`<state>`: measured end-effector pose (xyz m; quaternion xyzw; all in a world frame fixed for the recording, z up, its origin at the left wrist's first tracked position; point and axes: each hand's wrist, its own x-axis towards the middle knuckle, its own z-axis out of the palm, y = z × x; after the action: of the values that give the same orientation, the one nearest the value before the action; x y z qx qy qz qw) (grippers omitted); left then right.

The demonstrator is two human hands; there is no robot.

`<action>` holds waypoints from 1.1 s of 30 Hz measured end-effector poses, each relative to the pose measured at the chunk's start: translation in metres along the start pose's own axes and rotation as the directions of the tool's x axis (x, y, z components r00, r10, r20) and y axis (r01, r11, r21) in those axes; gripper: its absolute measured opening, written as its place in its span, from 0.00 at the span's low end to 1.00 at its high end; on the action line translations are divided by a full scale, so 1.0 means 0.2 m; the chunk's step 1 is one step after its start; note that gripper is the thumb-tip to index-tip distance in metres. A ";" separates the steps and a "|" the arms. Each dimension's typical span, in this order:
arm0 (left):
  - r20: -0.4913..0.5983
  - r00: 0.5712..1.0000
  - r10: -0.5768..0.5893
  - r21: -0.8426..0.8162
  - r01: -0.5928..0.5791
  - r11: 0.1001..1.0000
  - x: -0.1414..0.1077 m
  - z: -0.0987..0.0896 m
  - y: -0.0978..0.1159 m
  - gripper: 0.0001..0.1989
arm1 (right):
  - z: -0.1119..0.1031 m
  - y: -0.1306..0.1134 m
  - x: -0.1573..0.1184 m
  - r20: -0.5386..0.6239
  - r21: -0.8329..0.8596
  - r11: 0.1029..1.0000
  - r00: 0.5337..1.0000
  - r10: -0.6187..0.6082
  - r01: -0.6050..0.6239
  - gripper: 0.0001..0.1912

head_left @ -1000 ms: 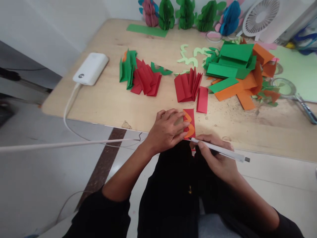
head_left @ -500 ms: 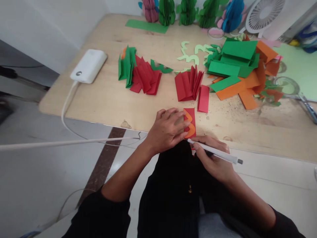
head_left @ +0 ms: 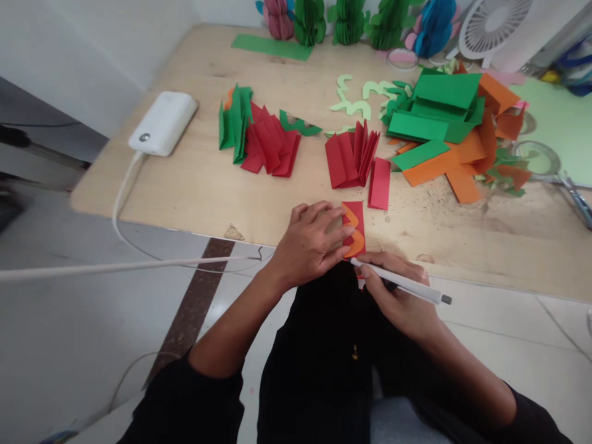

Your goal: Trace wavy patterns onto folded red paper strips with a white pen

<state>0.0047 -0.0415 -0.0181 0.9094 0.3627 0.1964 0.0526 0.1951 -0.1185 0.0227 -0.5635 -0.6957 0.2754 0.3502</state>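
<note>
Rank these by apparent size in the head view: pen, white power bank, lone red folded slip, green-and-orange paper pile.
Paper pile
Power bank
Pen and red slip: too close to rank

- Red paper [head_left: 361, 208]: flat rectangle, at the near edge of the tabletop [head_left: 208, 203], partly covered.
- Orange cutout [head_left: 357, 245]: curvy, scalloped edge, flat on the red paper, left part hidden.
- White pen [head_left: 402, 279]: grey end, slanted, writing end by the red paper's near edge.
</note>
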 end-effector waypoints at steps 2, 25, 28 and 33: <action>-0.002 1.000 -0.002 -0.002 0.002 1.000 0.00 0.00 0.00 0.15 | 0.00 0.00 0.00 0.001 0.000 1.000 1.000 0.010 -0.010 0.07; 0.000 1.000 0.007 0.006 -0.007 1.000 0.00 0.01 0.00 0.14 | -0.05 0.02 0.00 -0.070 -0.073 0.997 0.997 -0.023 0.018 0.05; 0.004 1.000 0.004 0.002 -0.004 1.000 0.00 0.01 0.00 0.14 | -0.05 0.03 0.01 -0.088 -0.094 0.995 0.995 -0.039 0.031 0.05; 0.004 1.000 0.000 -0.005 0.000 1.000 0.00 0.01 0.00 0.14 | -0.06 0.04 0.01 -0.109 -0.126 0.992 0.994 -0.016 0.002 0.05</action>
<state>0.0045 -0.0409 -0.0196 0.9097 0.3622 0.1953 0.0556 0.2092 -0.1151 0.0231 -0.5956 -0.6938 0.1982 0.3530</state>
